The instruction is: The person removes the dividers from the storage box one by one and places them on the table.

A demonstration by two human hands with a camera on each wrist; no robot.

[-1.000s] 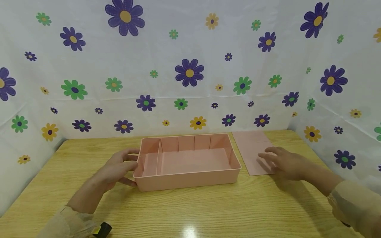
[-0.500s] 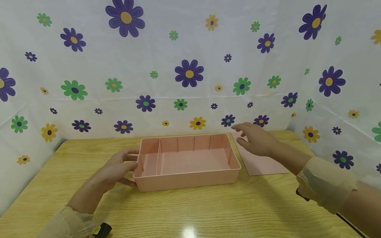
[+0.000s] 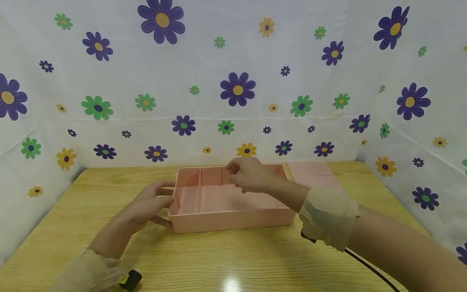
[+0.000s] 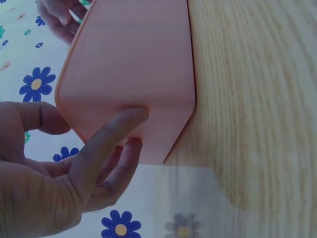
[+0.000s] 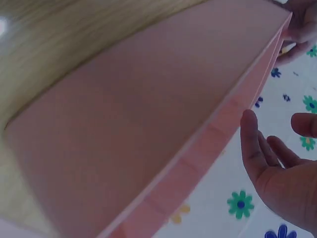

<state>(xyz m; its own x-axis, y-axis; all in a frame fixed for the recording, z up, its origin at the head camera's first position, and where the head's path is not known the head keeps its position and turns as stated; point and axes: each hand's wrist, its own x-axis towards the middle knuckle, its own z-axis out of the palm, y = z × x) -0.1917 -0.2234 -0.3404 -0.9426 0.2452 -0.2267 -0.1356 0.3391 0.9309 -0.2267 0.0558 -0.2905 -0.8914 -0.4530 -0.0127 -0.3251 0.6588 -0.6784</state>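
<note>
A pink open-topped storage box [image 3: 233,221] with a thin divider [image 3: 200,191] across its left part sits on the table. My left hand [image 3: 147,205] rests its fingertips against the box's left end; in the left wrist view, fingers of that hand touch the end wall and one lies at the rim. Above the box's main compartment hovers my right hand [image 3: 249,174], holding nothing, its fingers loosely bent. In the right wrist view those fingers [image 5: 252,144] stand apart from each other, near the rim. Part of the box's back wall is hidden behind this hand.
Flat pink sheets or panels [image 3: 315,174] lie on the wooden table [image 3: 204,259] to the right of the box, partly behind the right arm. A white flowered cloth [image 3: 204,73] hangs behind and at both sides. A black cable [image 3: 372,269] trails from the right wrist.
My right hand has moved left from over the pink sheets, up past the box's back right corner, to above the box. The left hand stays at the box's end.
</note>
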